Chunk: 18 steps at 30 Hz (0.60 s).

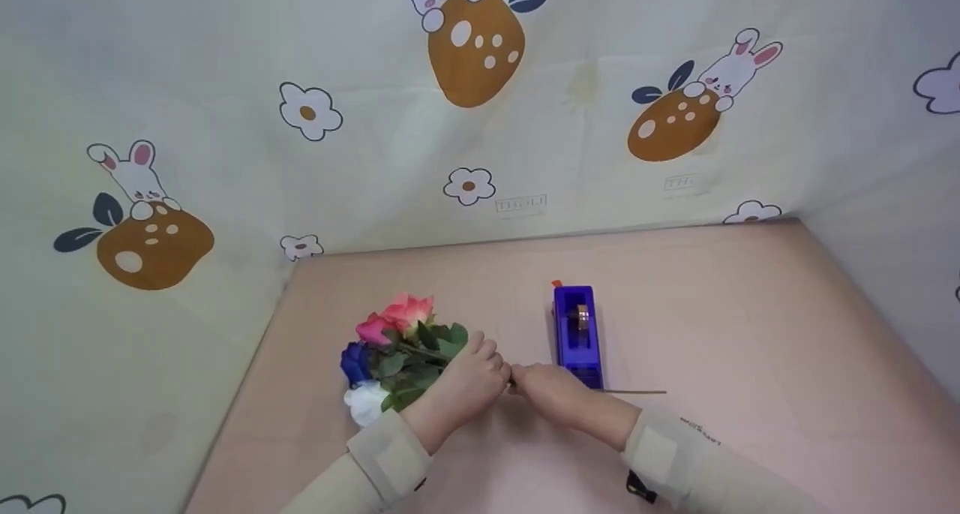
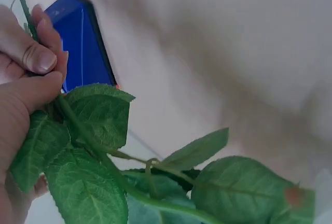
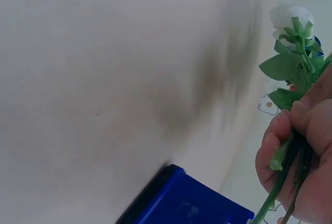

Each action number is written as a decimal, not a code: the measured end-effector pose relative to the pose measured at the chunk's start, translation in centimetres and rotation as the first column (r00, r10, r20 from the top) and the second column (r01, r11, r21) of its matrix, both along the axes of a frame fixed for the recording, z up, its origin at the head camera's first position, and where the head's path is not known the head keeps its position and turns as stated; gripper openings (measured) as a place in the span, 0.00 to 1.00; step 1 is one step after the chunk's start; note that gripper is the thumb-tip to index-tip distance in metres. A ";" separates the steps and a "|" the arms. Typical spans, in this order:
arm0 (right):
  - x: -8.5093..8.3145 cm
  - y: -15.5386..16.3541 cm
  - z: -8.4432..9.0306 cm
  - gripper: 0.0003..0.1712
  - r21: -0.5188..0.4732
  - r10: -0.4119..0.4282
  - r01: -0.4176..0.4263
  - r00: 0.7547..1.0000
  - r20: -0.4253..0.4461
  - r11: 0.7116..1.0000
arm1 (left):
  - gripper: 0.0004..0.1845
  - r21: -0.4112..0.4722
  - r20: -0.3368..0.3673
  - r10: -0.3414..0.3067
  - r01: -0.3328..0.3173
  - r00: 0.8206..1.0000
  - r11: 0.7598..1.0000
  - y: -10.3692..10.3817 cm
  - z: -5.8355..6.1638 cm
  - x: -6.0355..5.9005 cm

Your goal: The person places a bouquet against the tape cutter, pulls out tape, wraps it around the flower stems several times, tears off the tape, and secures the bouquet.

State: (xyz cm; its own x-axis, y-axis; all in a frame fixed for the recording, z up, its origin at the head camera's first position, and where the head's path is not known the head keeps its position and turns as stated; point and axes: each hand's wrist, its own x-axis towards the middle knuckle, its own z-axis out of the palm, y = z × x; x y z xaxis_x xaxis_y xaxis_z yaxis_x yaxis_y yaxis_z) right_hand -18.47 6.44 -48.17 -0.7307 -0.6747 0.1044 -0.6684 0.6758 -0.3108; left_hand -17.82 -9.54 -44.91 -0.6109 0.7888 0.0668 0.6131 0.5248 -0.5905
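My left hand (image 1: 472, 379) grips the stems of a bunch of artificial roses with green leaves (image 2: 85, 187). Pink roses (image 1: 409, 311), a blue rose (image 1: 355, 364) and a white rose (image 1: 366, 403) fan out to the left in the head view. Right beside it, my right hand (image 1: 559, 395) pinches the stems lower down, its fingertips close to the left fist. Bare green stem ends (image 3: 279, 156) show among the fingers in the right wrist view. Both palms hide most of the gripped part.
A blue tape dispenser (image 1: 592, 349) with a roll of tape stands on the table (image 1: 720, 304) just beyond my right hand. One thin brown stick (image 1: 637, 392) lies at its near end. Patterned cloth walls (image 1: 375, 176) enclose the table at the back and sides.
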 end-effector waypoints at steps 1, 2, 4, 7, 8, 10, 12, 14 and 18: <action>0.2 0.2 -0.1 0.09 0.000 0.008 -0.008 1.000 -0.006 1.000 | 0.07 -0.024 0.000 0.008 -0.008 1.000 1.000 0.2 -0.2 0.2; 0.3 0.5 -0.3 0.09 0.006 0.016 -0.016 1.000 -0.018 1.000 | 0.07 -0.044 0.003 0.017 -0.017 1.000 0.999 0.4 -0.4 0.4; 0.7 1.0 -0.6 0.08 0.024 0.029 -0.028 0.999 -0.041 0.999 | 0.08 -0.062 0.026 0.034 -0.033 0.999 0.998 0.9 -0.8 0.8; 1.4 1.9 -1.0 0.05 0.056 0.043 -0.040 0.998 -0.047 0.998 | 0.08 -0.062 0.057 0.044 -0.041 0.997 0.997 1.5 -1.5 1.5; 1.6 2.2 -1.2 0.04 0.064 0.045 -0.042 0.998 -0.049 0.997 | 0.07 -0.062 0.067 0.045 -0.040 0.997 0.997 1.7 -1.6 1.7; 2.0 2.7 -1.4 0.03 0.074 0.042 -0.040 0.999 -0.028 0.996 | 0.07 -0.061 0.074 0.042 -0.038 0.996 0.997 2.1 -2.0 2.1; 2.3 3.2 -1.6 0.05 0.071 0.036 -0.035 0.999 -0.017 0.997 | 0.06 -0.059 0.100 0.051 -0.045 0.994 0.997 2.6 -2.0 2.4; 2.6 3.7 -1.7 0.04 0.069 0.040 -0.038 0.999 -0.025 0.997 | 0.06 -0.060 0.138 0.070 -0.062 0.988 0.996 3.1 -2.0 2.7; 2.9 4.6 -1.9 0.04 0.068 0.064 -0.061 0.997 -0.044 0.996 | 0.07 -0.040 0.237 0.114 -0.107 0.965 0.993 4.1 -2.1 2.9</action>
State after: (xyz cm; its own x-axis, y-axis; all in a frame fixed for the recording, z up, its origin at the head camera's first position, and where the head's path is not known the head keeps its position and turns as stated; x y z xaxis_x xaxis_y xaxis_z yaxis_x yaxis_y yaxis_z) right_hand -15.60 11.09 -50.11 -0.6826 -0.7252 0.0902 -0.7223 0.6508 -0.2341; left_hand -14.91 -5.47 -47.06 -0.6901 0.7151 -0.1113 0.6769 0.5834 -0.4488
